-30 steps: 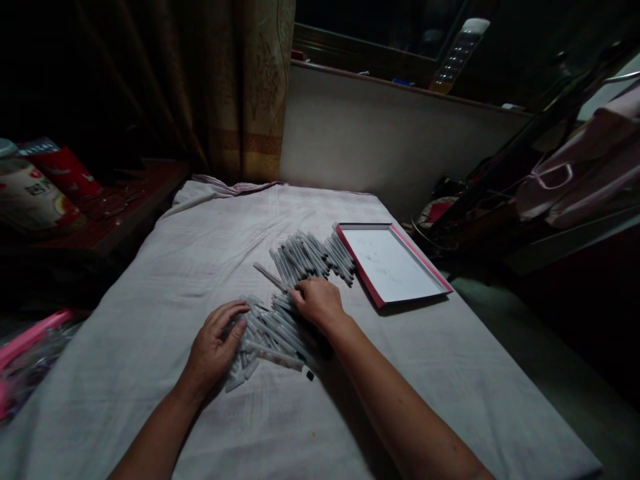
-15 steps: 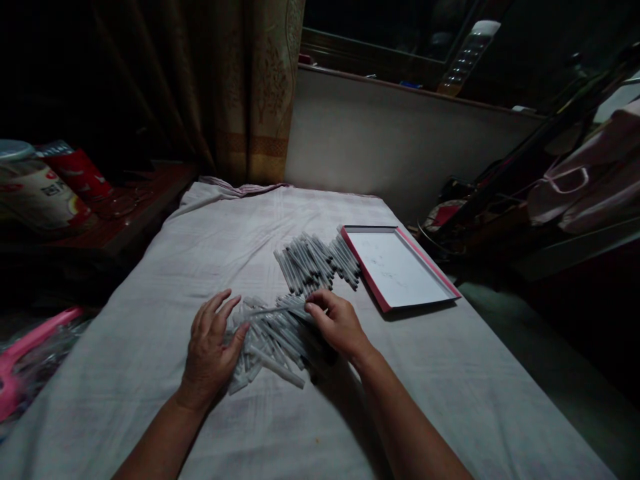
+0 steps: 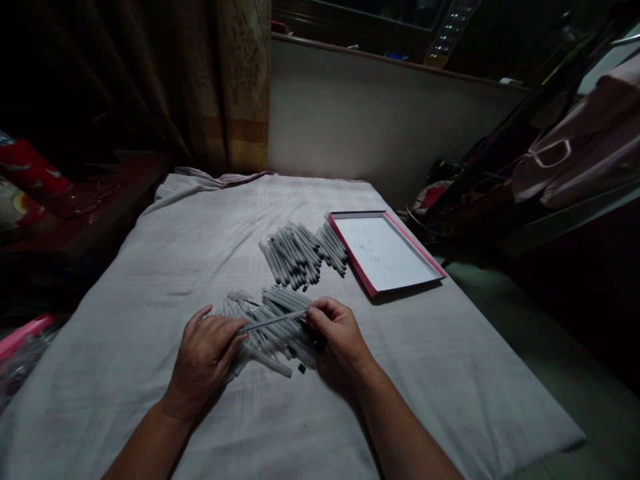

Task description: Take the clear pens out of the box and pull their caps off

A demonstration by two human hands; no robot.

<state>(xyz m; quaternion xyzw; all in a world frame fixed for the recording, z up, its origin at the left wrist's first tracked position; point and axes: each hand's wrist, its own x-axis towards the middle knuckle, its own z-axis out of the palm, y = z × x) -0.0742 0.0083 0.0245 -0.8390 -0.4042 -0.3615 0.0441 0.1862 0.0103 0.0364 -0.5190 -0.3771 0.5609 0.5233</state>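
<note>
Two heaps of grey pens lie on a table under a pale cloth (image 3: 150,293). The near heap (image 3: 265,333) sits between my hands; the far heap (image 3: 300,250) lies next to a shallow red-edged box lid (image 3: 385,257). My right hand (image 3: 337,330) pinches one end of a single pen (image 3: 273,321), held level just above the near heap. My left hand (image 3: 205,357) is curled at the pen's other end, its fingertips touching it and the heap.
A brown curtain (image 3: 235,100) hangs behind the table's far edge. Red packets (image 3: 25,177) sit on a dark wooden shelf at left, and something pink (image 3: 20,330) lies below. Bags and dark clutter (image 3: 550,167) fill the right side.
My right hand has drawn one pen out of the near heap and lifted it crosswise. My left hand has closed in from flat on the heap to meet the pen's end.
</note>
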